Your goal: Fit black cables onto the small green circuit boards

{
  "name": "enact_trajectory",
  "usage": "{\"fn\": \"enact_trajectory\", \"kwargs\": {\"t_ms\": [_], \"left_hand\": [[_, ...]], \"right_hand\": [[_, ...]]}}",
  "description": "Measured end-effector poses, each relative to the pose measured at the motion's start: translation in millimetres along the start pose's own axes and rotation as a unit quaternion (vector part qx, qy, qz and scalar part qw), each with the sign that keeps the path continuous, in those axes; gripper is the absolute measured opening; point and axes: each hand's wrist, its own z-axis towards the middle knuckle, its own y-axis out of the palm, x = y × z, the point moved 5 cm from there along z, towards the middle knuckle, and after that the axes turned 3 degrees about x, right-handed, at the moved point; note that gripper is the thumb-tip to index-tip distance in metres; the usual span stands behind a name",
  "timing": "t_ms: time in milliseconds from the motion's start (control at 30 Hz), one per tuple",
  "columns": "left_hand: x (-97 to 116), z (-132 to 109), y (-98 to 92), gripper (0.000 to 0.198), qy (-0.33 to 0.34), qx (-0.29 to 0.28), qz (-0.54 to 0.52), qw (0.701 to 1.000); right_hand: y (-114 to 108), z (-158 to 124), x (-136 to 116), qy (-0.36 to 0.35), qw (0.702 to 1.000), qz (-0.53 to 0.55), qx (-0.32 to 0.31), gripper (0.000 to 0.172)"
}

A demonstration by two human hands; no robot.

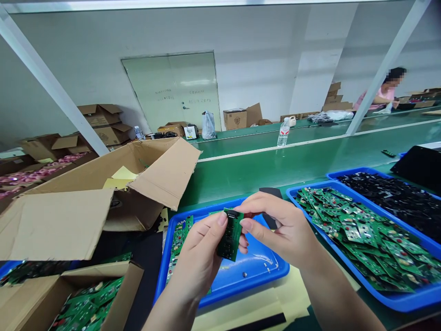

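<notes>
A green circuit board (230, 236) is held tilted upright in front of me, with a small black part (232, 214) at its top end. My left hand (203, 243) grips the board's left edge, thumb on its face. At the upper right corner, my right hand (275, 225) is closed with thumb and forefinger at the board's edge, near the black part. Below both hands lies a blue tray (255, 264) with several boards (179, 239) along its left side. Some fingertips are hidden behind the board.
Right of me are a blue tray (396, 301) heaped with green boards and another tray (332, 174) of small black parts. Open cardboard boxes (58, 225) stand at left. A water bottle (283, 132) stands farther back. A person in pink (382, 94) sits at far right.
</notes>
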Motion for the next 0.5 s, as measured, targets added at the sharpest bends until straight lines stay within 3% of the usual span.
{"fn": "enact_trajectory", "kwargs": {"t_ms": [233,333,500], "left_hand": [[1.2,0.8,2.4,0.025,0.028,-0.008,0.014,0.999],[1.1,0.6,2.9,0.022,0.038,-0.015,0.020,0.999],[2.2,0.3,-3.6,0.023,0.065,0.004,0.065,0.996]], "right_hand": [[0.8,0.2,-0.3,0.000,1.000,0.000,0.005,0.013],[1.5,-0.3,0.2,-0.001,1.000,-0.013,0.020,0.024],[4.4,1.2,-7.8,-0.092,0.992,-0.085,0.014,0.029]]}}
